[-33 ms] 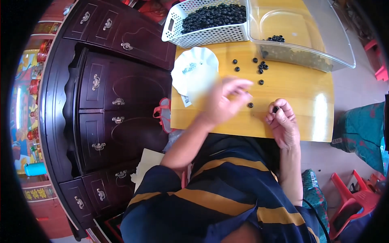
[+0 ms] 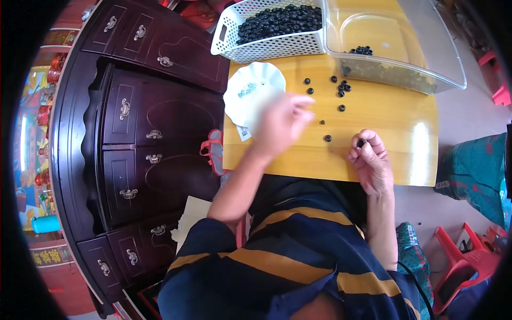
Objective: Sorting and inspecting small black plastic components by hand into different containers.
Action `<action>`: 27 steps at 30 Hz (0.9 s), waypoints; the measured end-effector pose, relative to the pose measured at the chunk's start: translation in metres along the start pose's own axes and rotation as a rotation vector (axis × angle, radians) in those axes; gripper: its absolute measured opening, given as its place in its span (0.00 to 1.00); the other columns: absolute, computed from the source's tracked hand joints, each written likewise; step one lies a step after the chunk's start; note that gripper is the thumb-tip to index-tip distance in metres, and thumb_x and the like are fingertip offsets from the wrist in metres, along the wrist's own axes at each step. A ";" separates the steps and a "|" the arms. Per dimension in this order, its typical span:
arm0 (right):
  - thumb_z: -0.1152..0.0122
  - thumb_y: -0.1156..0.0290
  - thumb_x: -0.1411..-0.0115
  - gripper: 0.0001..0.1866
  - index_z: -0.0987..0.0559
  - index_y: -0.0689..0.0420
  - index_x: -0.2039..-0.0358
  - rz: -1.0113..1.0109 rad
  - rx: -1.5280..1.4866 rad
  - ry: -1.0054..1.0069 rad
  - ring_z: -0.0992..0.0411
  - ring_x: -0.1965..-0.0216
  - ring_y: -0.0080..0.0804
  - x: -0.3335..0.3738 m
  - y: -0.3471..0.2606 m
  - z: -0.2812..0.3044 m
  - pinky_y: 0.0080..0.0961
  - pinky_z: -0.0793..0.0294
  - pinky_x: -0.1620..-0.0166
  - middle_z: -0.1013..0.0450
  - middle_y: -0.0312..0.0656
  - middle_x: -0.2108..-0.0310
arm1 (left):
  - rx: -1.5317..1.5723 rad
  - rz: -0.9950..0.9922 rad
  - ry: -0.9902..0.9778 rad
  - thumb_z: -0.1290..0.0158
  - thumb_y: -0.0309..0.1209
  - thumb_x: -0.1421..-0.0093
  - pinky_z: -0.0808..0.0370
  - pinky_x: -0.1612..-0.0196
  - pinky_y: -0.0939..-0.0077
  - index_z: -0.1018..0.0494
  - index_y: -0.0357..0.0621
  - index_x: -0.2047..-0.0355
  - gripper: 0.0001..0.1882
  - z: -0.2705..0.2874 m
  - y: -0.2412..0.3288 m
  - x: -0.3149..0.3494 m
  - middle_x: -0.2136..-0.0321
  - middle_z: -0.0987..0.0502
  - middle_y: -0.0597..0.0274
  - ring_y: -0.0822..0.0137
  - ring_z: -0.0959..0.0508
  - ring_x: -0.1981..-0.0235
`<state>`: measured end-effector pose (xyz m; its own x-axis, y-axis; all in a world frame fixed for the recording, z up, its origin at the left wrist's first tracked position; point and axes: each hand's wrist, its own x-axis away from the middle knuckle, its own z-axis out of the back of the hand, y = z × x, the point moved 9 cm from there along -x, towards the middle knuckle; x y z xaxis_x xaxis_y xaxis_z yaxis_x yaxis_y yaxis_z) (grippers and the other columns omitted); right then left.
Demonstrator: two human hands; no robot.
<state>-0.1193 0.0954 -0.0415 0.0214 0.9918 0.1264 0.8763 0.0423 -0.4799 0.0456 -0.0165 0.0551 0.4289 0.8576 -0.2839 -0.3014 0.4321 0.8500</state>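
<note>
My right hand is at the table's near edge, thumb and fingers pinched on a small black ring-like piece with a hole. My left hand, smeared by motion, is over the table beside the white scalloped plate. Its finger and thumb look apart, with nothing visible between them. Small greenish-grey bits lie on the plate. Between my hands a black round piece and a smaller dark piece rest on the table. Several more black round pieces lie farther back.
A white perforated basket full of black pieces stands at the back. Next to it, a clear plastic bin holds a few. A dark wooden cabinet is on the left; teal bags and a red stool are at right.
My left hand has moved left toward the white plate, uncovering the smaller dark piece on the table. My right hand keeps its pinch on the black ring-like piece. The whole view shifts slightly.
</note>
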 end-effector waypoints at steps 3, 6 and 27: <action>0.34 0.70 0.38 0.16 0.24 0.56 0.51 0.032 0.067 0.032 0.31 0.66 0.25 -0.001 0.001 0.003 0.24 0.27 0.57 0.28 0.37 0.62 | -0.412 0.032 0.156 0.40 0.24 0.46 0.22 0.63 0.70 0.20 0.39 0.59 0.12 0.077 -0.046 -0.019 0.65 0.20 0.56 0.61 0.18 0.68; 0.35 0.72 0.38 0.15 0.24 0.57 0.52 -0.001 0.088 0.049 0.31 0.66 0.25 -0.001 0.004 0.000 0.24 0.27 0.57 0.28 0.37 0.63 | -0.712 -0.032 0.144 0.39 0.26 0.47 0.25 0.53 0.61 0.19 0.42 0.61 0.12 0.106 -0.069 -0.034 0.63 0.20 0.55 0.52 0.21 0.59; 0.40 0.72 0.34 0.09 0.24 0.55 0.53 -0.007 0.101 0.117 0.26 0.64 0.23 0.001 -0.004 0.004 0.19 0.25 0.57 0.24 0.38 0.60 | -0.867 -0.222 0.079 0.39 0.24 0.49 0.24 0.61 0.63 0.23 0.40 0.73 0.04 0.082 -0.052 -0.046 0.72 0.20 0.57 0.54 0.20 0.68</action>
<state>-0.1245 0.0968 -0.0425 0.0766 0.9708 0.2274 0.8236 0.0669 -0.5632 0.1111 -0.1007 0.0603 0.5035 0.7321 -0.4588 -0.7693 0.6216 0.1478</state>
